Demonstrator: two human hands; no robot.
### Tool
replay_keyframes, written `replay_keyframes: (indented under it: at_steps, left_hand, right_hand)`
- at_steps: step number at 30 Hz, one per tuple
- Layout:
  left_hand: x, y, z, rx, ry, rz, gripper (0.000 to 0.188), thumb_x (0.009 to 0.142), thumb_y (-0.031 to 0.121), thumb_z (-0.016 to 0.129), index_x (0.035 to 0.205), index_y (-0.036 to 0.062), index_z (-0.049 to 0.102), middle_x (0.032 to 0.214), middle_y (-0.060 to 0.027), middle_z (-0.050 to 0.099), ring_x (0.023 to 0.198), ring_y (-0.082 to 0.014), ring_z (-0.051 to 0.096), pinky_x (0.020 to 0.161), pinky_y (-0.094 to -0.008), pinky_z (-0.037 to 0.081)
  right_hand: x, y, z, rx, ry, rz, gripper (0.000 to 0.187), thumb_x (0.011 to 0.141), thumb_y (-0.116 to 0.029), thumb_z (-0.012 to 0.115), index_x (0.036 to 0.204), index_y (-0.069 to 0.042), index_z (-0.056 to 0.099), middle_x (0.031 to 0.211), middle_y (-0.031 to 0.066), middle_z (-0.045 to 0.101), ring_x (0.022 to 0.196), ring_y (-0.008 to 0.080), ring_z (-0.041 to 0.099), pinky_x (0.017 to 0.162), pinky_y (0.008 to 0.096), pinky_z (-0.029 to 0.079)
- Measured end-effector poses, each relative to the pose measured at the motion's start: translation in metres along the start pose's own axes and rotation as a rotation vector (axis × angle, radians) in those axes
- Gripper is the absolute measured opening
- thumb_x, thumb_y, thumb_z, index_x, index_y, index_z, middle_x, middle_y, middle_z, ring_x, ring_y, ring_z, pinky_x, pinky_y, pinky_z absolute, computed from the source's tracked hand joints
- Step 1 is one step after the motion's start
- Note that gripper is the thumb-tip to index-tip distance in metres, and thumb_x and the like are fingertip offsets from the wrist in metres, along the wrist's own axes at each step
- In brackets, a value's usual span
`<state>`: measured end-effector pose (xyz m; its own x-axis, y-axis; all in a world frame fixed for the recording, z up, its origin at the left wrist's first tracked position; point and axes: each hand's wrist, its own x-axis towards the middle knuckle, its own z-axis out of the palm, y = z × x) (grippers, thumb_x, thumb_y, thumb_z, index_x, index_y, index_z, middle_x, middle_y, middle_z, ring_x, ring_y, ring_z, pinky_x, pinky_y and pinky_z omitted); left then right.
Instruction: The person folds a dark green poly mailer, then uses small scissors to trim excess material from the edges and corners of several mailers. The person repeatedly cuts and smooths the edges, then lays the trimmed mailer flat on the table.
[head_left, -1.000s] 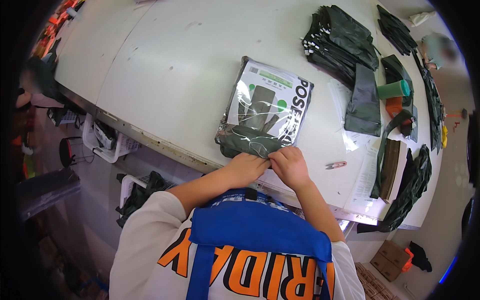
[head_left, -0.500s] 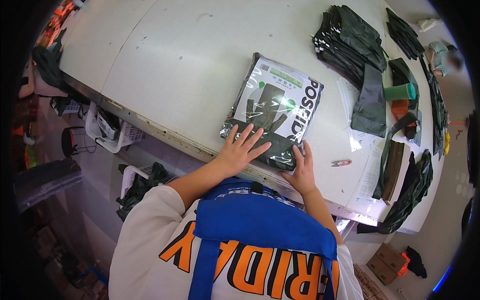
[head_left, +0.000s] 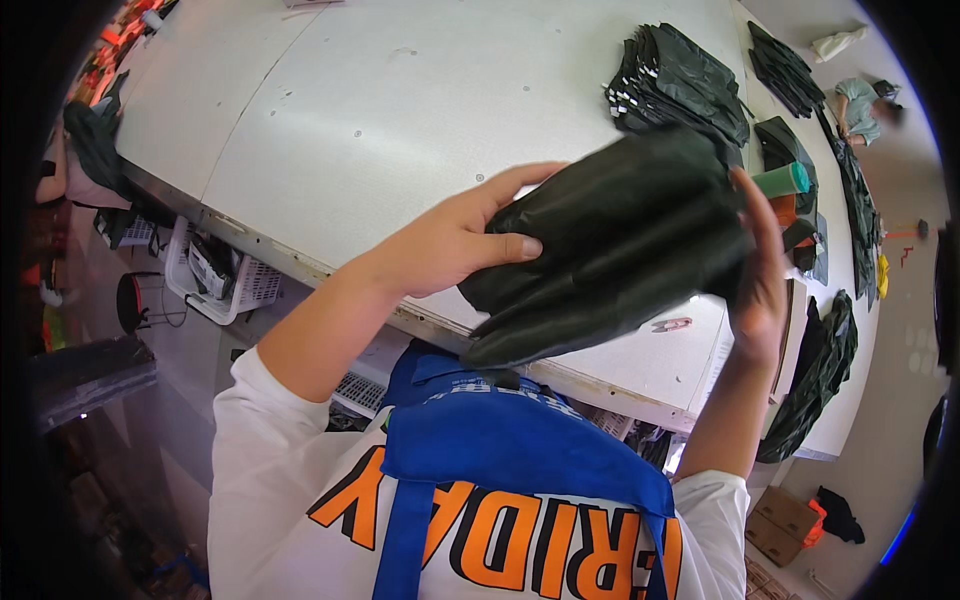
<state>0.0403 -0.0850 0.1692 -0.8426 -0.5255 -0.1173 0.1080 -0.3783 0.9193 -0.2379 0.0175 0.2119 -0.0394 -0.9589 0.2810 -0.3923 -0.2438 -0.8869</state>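
A dark green folded garment [head_left: 615, 240] is held up, tilted, between my two hands over the table's near edge. Its plain dark side faces up and is partly blurred; I cannot tell whether a clear bag wraps it. My left hand [head_left: 470, 232] grips its left end, thumb on top and the other fingers underneath, partly hidden. Along the right end lies my right hand [head_left: 758, 285], smeared by motion, holding that edge with its fingers pointing away from me. A small pair of pink-handled thread snips [head_left: 672, 325] lies on the table just beyond the garment's lower right side.
On the white table [head_left: 400, 120] sits a pile of dark folded garments [head_left: 690, 75] at the far right. A green cylinder [head_left: 782, 181] and more dark garments [head_left: 822, 375] line the right side. White baskets [head_left: 225, 280] stand below the left edge. Another person [head_left: 860, 108] is at the far right.
The bagged package lay flat on the table, printed front up, under both hands. Now a dark folded garment is lifted between the hands and no printed front shows. Both hands have spread apart.
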Motion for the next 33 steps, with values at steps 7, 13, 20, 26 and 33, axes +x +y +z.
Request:
replay_keyframes:
  at_steps: [7, 13, 20, 26, 33]
  left_hand:
    - [0.025, -0.193, -0.038, 0.139, 0.106, -0.546, 0.04, 0.093, 0.018, 0.05, 0.123, -0.0079, 0.054, 0.115, -0.0171, 0.062, 0.104, -0.0209, 0.059, 0.09, -0.0322, 0.045]
    - [0.034, -0.2, -0.02, 0.231, 0.295, -0.394, 0.057, 0.083, 0.039, 0.064, 0.113, -0.0087, 0.059, 0.105, -0.0218, 0.065, 0.096, -0.0277, 0.063, 0.083, -0.0363, 0.049]
    - [0.043, -0.204, -0.015, 0.527, 0.174, -0.304, 0.069, 0.076, 0.045, 0.067, 0.116, -0.0098, 0.055, 0.12, -0.0269, 0.055, 0.112, -0.0357, 0.054, 0.094, -0.041, 0.044]
    - [0.037, -0.205, -0.006, 0.473, 0.11, -0.293, 0.08, 0.074, 0.045, 0.068, 0.13, -0.0064, 0.044, 0.137, -0.0253, 0.037, 0.128, -0.0376, 0.037, 0.104, -0.042, 0.036]
    - [0.037, -0.185, -0.002, 0.277, 0.145, -0.46, 0.087, 0.069, 0.045, 0.073, 0.133, -0.0048, 0.04, 0.132, -0.026, 0.037, 0.124, -0.0376, 0.039, 0.104, -0.0411, 0.035]
  right_hand:
    - [-0.042, 0.189, 0.082, -0.333, -0.2, 0.588, 0.063, 0.079, -0.041, 0.071, 0.127, -0.006, 0.052, 0.116, 0.0188, 0.058, 0.106, 0.031, 0.057, 0.091, 0.0397, 0.045]
    - [-0.023, 0.195, 0.091, -0.067, -0.218, 0.682, 0.061, 0.081, -0.034, 0.071, 0.129, -0.003, 0.051, 0.119, 0.0164, 0.055, 0.108, 0.0266, 0.054, 0.094, 0.0372, 0.044]
    - [-0.01, 0.188, 0.089, -0.008, -0.318, 0.794, 0.05, 0.081, -0.022, 0.071, 0.124, 0.0, 0.056, 0.111, 0.0091, 0.061, 0.103, 0.0166, 0.054, 0.091, 0.0285, 0.043]
    - [0.002, 0.173, 0.073, 0.15, -0.459, 1.026, 0.048, 0.074, -0.017, 0.075, 0.113, 0.005, 0.06, 0.107, 0.0101, 0.06, 0.101, 0.0162, 0.054, 0.089, 0.0286, 0.043]
    - [-0.007, 0.165, 0.068, 0.133, -0.36, 0.931, 0.053, 0.075, -0.013, 0.075, 0.121, 0.002, 0.054, 0.105, 0.0079, 0.059, 0.097, 0.0154, 0.054, 0.087, 0.0265, 0.044]
